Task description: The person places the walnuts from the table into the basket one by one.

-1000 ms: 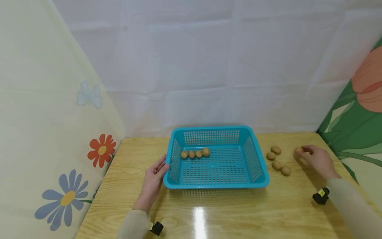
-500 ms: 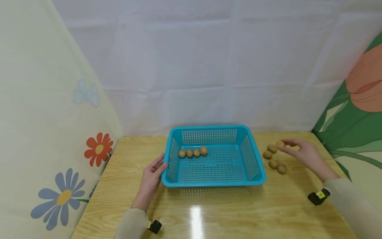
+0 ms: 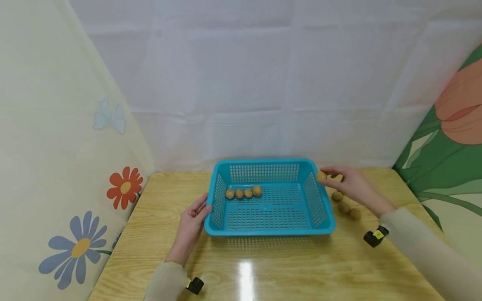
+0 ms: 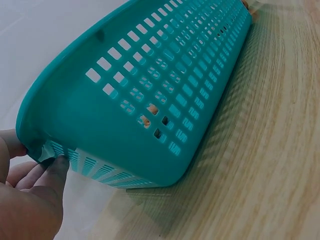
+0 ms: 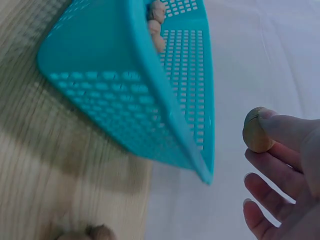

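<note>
My right hand pinches a walnut between thumb and fingertips, beside the right rim of a blue plastic basket. In the right wrist view the walnut is raised level with the basket's upper edge, outside it. My left hand grips the basket's left rim, thumb on top and fingers beneath, as the left wrist view shows. Inside the basket, several walnuts sit in a row toward the left. More walnuts lie on the wooden table to the right, partly hidden by my right hand.
The table carries the basket near its back edge, against a white cloth. Flower-printed panels stand at left and right. A small black camera is worn on each wrist.
My right hand has picked up a walnut from the table's right side and carried it left to the basket's right rim. My left hand keeps its hold on the basket.
</note>
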Demonstrator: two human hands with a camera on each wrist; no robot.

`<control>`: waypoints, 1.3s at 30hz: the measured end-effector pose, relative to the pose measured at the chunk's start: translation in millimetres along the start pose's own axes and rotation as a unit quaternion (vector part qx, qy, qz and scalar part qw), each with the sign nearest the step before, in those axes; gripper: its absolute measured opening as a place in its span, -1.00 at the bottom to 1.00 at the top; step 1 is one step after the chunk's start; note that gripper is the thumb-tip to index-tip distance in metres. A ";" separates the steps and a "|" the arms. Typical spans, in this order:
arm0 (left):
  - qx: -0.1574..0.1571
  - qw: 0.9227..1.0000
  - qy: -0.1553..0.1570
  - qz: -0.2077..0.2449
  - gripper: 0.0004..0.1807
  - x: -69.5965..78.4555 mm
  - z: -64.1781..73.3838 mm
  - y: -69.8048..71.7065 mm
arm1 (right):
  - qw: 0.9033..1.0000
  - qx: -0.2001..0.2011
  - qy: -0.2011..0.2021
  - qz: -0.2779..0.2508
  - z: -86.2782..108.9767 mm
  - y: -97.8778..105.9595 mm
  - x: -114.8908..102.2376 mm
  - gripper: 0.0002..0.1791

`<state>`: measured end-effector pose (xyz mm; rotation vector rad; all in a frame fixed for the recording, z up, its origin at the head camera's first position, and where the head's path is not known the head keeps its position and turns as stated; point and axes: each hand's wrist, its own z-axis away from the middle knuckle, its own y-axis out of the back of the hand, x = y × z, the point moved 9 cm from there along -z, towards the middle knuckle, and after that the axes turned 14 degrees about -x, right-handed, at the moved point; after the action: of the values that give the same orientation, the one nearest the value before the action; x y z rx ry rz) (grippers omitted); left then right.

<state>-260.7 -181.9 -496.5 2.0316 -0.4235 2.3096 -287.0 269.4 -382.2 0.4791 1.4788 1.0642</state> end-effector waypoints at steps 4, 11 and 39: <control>-0.004 1.000 -0.004 -0.008 -0.41 0.4 0.1 -0.2 | 1.000 -0.012 0.027 0.010 -20.0 -9.4 -20.5 -0.45; -0.002 1.000 -0.002 -0.007 -0.42 -0.1 -0.4 -0.1 | 0.997 -0.049 0.066 -0.014 -58.7 -33.9 -45.8 -0.47; 0.000 1.000 0.002 -0.014 -0.42 -0.6 0.2 0.3 | 0.988 -0.156 0.013 0.002 -143.7 -144.8 -51.7 -0.55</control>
<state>-260.4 -182.1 -497.2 2.0184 -0.3933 2.2981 -369.8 107.4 -488.0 0.2464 1.3038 1.2817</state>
